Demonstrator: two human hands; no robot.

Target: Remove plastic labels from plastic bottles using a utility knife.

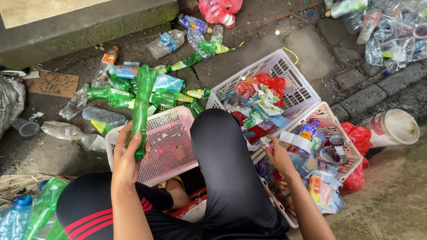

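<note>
Head view: left hand [126,158] closed around a long green plastic bottle [141,106], crushed, unlabelled, held upright over the empty pink basket [167,146]. Right hand [279,155] pinches a white label strip [294,140] above the label-filled basket [331,129].

Open paving [311,49] lies beyond the white basket [291,71]; the bottle heap [133,89] crowds the left, and the raised knee [218,146] (in black) divides the two hands' reach.
</note>
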